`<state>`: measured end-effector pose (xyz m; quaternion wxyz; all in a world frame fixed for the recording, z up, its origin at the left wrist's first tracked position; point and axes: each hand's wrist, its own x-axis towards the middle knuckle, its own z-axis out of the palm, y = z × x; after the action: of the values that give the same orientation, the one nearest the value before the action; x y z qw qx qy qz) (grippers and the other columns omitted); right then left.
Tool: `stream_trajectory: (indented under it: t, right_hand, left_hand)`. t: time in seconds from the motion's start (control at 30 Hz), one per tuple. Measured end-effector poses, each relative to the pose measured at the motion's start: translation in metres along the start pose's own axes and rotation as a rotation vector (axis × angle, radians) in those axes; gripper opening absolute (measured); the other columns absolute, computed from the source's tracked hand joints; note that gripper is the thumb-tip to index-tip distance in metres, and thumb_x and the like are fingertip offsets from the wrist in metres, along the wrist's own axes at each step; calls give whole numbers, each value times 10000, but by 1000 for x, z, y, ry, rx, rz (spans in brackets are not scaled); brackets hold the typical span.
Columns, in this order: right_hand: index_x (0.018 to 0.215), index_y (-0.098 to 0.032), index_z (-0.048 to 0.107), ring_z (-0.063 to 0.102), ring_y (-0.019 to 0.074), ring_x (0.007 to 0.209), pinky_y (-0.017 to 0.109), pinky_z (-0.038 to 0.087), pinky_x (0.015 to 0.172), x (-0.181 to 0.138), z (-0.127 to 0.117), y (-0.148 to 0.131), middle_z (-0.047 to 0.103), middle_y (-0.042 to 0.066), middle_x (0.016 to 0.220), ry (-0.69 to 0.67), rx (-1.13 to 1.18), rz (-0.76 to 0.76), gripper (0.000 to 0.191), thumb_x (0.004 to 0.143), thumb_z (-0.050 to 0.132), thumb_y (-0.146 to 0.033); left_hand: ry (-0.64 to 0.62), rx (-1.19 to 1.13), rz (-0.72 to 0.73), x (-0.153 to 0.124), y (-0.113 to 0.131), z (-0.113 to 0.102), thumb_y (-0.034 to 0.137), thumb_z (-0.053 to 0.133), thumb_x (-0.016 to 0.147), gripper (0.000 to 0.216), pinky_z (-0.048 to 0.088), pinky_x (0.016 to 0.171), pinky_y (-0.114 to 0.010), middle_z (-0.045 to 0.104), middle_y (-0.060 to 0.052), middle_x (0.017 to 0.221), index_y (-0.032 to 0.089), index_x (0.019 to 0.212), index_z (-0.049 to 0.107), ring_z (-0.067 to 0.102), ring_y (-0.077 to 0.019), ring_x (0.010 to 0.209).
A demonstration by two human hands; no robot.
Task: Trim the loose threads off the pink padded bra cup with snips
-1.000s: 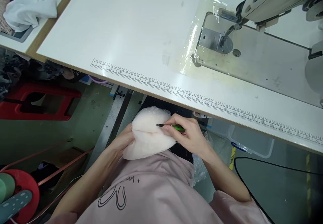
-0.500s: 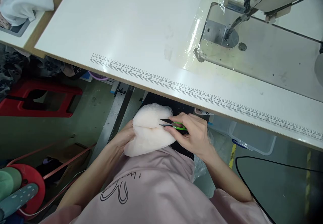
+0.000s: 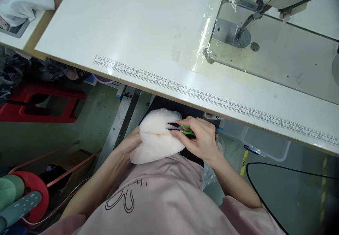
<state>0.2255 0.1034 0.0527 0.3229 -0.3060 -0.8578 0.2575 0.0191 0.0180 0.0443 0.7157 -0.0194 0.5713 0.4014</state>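
Note:
In my lap, below the table's front edge, lies a padded white fabric piece with a seam across its middle and sheer material along its top rim. My left hand grips it at the left side, the fingertips hidden behind or beneath it. Green-handled thread snips are held in my right hand, pinched between thumb and fingers. Their dark blades stand apart, pointing left over the white piece near the right end of the seam. Whether the blades touch the fabric I cannot tell.
Ahead is a white table with a printed ruler along its front edge. A sewing machine stands at its right. A red stool and thread spools are at left; a clear plastic bin is below right.
The snips and my right hand have shifted slightly left and up over the white piece. My left hand keeps its hold; the camera view has moved a little.

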Motion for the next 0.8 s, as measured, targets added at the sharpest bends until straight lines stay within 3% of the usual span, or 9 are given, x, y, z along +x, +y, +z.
stream_trajectory:
  t: [0.4, 0.8]
  right_hand:
    - [991, -200, 644, 660, 154, 631, 294, 463, 580, -2, 2, 2, 746, 23, 820, 6, 27, -2, 125, 978, 699, -311]
    - [975, -190, 641, 651, 135, 613, 275, 449, 570, -4, 6, 5, 717, 0, 787, 31, 95, 5, 138, 966, 717, -305]
  left_hand:
    - [29, 29, -19, -1, 4, 4, 124, 914, 424, 511, 621, 811, -376, 806, -106, 972, 146, 908, 751, 717, -394, 1087]
    - [44, 23, -8, 1, -3, 1, 123, 917, 436, 524, 622, 722, -330, 805, -99, 948, 146, 932, 747, 749, -349, 998]
